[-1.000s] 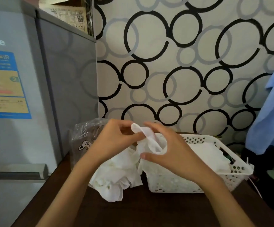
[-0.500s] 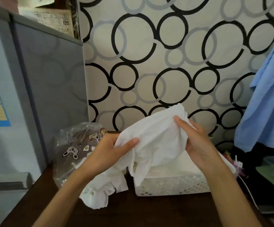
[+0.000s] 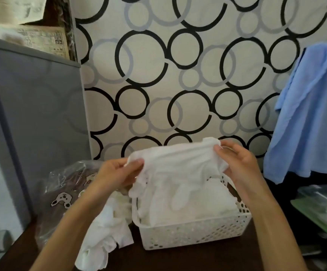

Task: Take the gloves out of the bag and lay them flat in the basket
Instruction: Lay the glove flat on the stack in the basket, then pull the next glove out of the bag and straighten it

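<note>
Head view: glove (image 3: 178, 163) is pinched by left hand (image 3: 117, 173) and right hand (image 3: 239, 163) over basket (image 3: 194, 231); uneven release risks bunching at 9 o'clock.

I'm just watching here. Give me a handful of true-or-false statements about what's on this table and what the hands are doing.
1. Both hands hold one white glove stretched over the basket. True.
2. The basket is dark and solid-walled. False: it is white with perforated walls.
3. More white gloves lie heaped on the table left of the basket. True.
4. The left hand is inside the clear bag. False: it pinches the glove's left edge.
5. The right hand rests flat on the table. False: it grips the glove's right end.
</note>
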Motion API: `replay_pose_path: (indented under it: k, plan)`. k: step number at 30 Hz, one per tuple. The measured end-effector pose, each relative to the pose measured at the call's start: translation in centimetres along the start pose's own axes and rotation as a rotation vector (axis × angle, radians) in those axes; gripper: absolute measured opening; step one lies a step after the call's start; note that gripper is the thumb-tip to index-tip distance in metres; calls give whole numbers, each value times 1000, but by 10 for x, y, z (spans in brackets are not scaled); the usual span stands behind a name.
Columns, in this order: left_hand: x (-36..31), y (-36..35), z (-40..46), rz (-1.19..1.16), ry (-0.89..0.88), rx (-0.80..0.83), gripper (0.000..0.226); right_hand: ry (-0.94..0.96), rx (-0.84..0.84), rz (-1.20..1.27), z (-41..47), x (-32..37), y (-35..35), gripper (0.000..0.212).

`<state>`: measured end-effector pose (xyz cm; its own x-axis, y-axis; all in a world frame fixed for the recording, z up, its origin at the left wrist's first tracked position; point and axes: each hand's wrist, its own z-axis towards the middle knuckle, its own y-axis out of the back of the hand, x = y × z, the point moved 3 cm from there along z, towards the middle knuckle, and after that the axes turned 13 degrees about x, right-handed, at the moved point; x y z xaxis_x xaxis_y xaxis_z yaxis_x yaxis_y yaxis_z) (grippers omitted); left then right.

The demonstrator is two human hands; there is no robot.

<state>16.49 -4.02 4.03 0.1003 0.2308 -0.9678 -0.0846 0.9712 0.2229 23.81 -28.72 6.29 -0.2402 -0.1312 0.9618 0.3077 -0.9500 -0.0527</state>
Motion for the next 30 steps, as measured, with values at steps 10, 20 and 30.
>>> replay_pose_path:
  k: [10, 20, 30]
  plan:
    - [-42, 26, 2, 36, -72, -398, 22, 156, 151, -105, -2, 6, -26, 28]
    - [28, -26, 86, 841, 161, -81, 18, -292, 145, -724, 28, -74, 29, 43]
    - [9, -62, 54, 1209, 49, 300, 30, -421, 314, -753, 28, -76, 34, 55]
